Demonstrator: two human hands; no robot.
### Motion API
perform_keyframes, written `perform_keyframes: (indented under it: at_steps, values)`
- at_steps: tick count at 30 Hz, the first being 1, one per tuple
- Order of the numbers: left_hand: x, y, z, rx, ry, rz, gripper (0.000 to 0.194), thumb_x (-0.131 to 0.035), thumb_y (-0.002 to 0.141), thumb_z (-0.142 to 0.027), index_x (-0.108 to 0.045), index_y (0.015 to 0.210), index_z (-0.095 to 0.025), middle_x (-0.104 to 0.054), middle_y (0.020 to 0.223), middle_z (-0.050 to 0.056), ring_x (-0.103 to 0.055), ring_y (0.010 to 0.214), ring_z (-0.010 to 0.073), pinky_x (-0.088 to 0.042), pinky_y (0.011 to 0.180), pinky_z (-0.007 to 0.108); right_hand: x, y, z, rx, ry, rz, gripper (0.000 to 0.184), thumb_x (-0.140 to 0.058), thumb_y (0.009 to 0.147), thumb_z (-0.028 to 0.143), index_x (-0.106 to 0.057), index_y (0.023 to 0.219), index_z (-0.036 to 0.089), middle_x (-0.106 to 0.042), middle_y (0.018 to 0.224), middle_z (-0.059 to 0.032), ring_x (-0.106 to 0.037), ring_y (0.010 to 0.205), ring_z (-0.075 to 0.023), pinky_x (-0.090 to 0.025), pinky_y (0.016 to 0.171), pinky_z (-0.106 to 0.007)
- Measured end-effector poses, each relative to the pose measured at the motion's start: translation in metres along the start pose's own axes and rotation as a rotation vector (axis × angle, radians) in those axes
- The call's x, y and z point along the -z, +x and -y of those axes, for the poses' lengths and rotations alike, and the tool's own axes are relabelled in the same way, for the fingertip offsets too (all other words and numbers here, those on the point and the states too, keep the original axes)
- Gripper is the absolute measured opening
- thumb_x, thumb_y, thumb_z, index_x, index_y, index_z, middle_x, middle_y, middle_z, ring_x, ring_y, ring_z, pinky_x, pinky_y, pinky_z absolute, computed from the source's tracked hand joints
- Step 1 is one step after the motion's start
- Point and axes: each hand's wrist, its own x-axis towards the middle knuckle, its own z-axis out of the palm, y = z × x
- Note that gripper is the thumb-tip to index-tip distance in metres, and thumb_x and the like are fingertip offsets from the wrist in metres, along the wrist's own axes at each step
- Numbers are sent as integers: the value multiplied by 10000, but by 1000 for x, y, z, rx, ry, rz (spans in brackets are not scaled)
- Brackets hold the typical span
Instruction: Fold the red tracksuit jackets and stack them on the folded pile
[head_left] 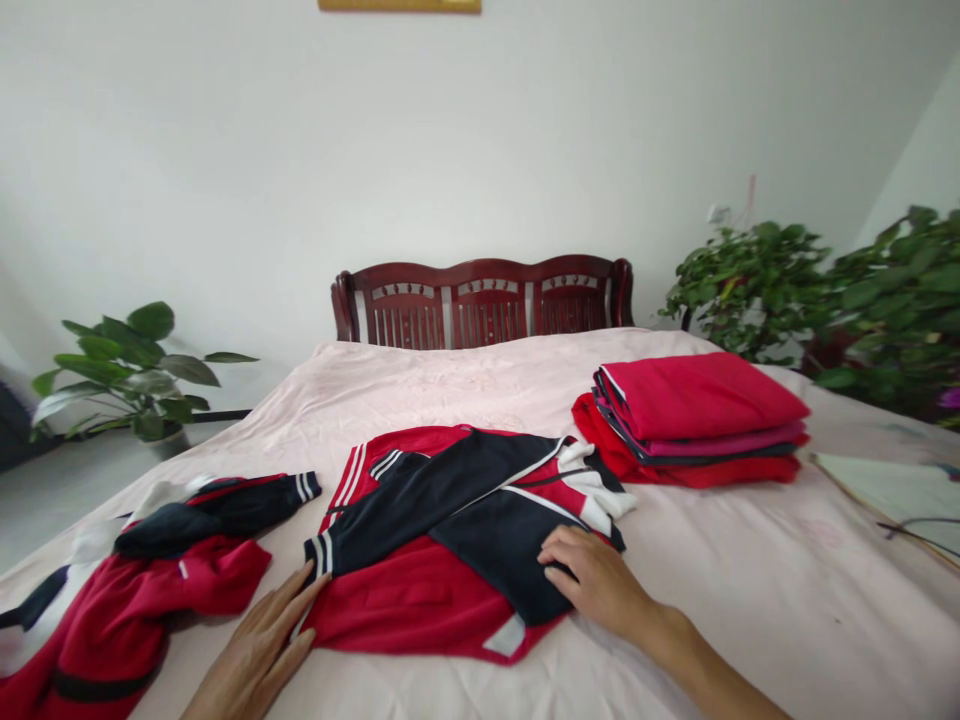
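Pale pink bedding [697, 610] covers a bed with a dark red wooden headboard [484, 300]. Leafy potted plants [750, 290] stand off to its right, and another potted plant [127, 375] stands to its left. Folded red garments [690, 420] form a neat stack on the right of the bed, while a crumpled red and navy garment [142, 570] lies at the left. In the middle, a red and navy track jacket [442, 590] lies flat, its navy sleeve [420, 500] folded across the front. The right hand [596, 580] rests open on a navy panel, fingers close together, holding nothing. The left hand [259, 645] lies open, fingers spread, just beside the striped cuff [319, 555]. (The fabric looks soft, light and prone to sliding, so the cuff or hem would likely give the surest hold.)
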Motion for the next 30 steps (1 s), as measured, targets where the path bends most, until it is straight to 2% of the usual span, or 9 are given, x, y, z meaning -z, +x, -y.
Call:
perform_keyframes:
  at_steps: [2,5,9,12,17,20,25,28,30]
  values:
    - [1,0,-1,5,-69,-35,538,-520,928,-378,-431,1458,-400,-472,1519,-7,-515,1330,246,-451,1073,396,2,10,6,-27,-40,-1,198,-529,889,232,-723,929,234,-690,975,-43,-621,959,-208,-465,867,-331]
    - [-1,-1,1,45,-184,-61,495,-491,935,-375,-485,1429,-368,-505,1494,-7,-530,1317,224,-445,1080,350,1,24,13,-50,-92,5,199,-535,873,215,-718,950,230,-679,962,-51,-607,969,-217,-451,859,-327]
    - [-8,7,13,217,-287,-83,429,-484,921,-440,-623,1296,-284,-636,1357,28,-597,1245,233,-478,1064,355,-5,36,20,-11,-101,33,212,-527,869,205,-709,975,231,-676,971,-47,-603,950,-203,-439,851,-309]
    - [-10,26,22,304,-300,-126,463,-487,907,-479,-618,1275,-232,-666,1302,64,-614,1219,247,-485,1059,399,-10,43,25,39,-86,58,215,-522,875,208,-703,988,230,-678,990,-43,-599,957,-197,-434,850,-297]
    - [-13,75,23,316,-240,-175,545,-502,852,-504,-598,1292,-198,-614,1363,99,-551,1287,294,-452,1084,453,-14,56,33,90,-107,115,227,-533,874,220,-701,1027,221,-675,1025,-55,-591,979,-207,-424,890,-308]
    - [-19,102,18,304,-222,-86,556,-503,837,-468,-571,1312,-187,-632,1324,113,-554,1275,297,-444,1074,459,-14,63,35,95,-121,147,237,-538,870,230,-706,1036,217,-680,1032,-63,-589,988,-217,-429,893,-314]
    - [-15,125,10,356,-157,143,515,-538,802,-455,-618,1224,-172,-698,1065,121,-654,1053,298,-485,946,422,-13,66,36,86,-74,137,289,-520,860,205,-706,1081,226,-706,1052,-63,-609,1008,-222,-445,894,-311]
    - [-4,134,6,387,-121,229,393,-599,760,-437,-676,1028,-160,-695,958,112,-661,972,309,-478,901,422,-14,67,39,61,10,108,343,-493,854,176,-703,1116,241,-723,1083,-51,-635,1030,-215,-452,908,-304]
    - [5,142,2,400,-112,239,272,-620,742,-403,-664,871,-168,-693,882,94,-666,902,302,-486,858,416,-16,69,44,42,72,100,373,-483,852,171,-696,1147,255,-731,1104,-44,-655,1032,-211,-458,906,-300]
